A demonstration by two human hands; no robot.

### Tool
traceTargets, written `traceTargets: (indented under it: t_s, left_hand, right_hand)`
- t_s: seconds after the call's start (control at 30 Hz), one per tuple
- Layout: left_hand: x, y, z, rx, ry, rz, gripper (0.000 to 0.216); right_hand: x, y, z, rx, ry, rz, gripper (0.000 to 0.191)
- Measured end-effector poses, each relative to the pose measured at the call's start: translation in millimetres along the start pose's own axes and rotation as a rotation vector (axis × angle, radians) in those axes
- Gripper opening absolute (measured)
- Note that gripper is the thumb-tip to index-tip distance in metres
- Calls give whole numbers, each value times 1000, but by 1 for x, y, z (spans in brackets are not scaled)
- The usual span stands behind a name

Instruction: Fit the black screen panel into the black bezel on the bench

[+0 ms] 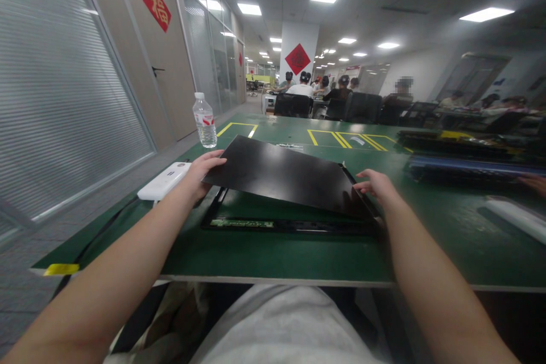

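Note:
A thin glossy black panel (pixel 284 173) is tilted above a black rectangular frame (pixel 298 228), its left side raised and its right side low against the frame. My left hand (pixel 205 170) grips the panel's left edge, thumb on top and the other fingers partly hidden beneath. At the right side, my right hand (pixel 375 185) has its fingertips at the panel's edge beside the frame's side bar; whether they pinch the panel or the frame is hard to see. A green circuit board strip (pixel 242 223) shows along the frame's near bar.
On the green table (pixel 273 264), a white device (pixel 164 181) lies left, with a water bottle (pixel 205 120) behind it. Stacked dark frames (pixel 469 168) and a white bar (pixel 518 219) lie right. Another person's hand (pixel 535 183) shows at the right edge.

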State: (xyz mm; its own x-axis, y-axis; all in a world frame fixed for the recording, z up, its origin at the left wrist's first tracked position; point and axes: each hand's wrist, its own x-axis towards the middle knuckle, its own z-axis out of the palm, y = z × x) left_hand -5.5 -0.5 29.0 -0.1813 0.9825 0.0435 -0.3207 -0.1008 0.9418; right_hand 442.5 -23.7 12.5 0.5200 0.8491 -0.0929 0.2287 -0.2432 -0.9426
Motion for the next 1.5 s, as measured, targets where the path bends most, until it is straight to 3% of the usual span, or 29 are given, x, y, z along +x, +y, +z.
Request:
traceTargets:
  t_s: [0.3,0.63,0.8,1.1,1.5]
  left_hand:
    - [-5,1,3,35,-26,-28,46]
    - [-4,-8,3,151,-49,-85,59]
    - [-5,-10,5,162,-51,-105,55]
    - [-2,-13,1,201,-53,-108,58]
    - [10,-27,-3,202,12,-221,47]
  right_hand:
    - [1,1,-1,-41,41,-18,19]
    - [23,16,-5,-150,67,-82,30]
    - [31,21,-8,-254,81,-96,35]
    - [31,25,-8,-491,71,-172,30]
    - [33,25,-7,-568,60,-154,26]
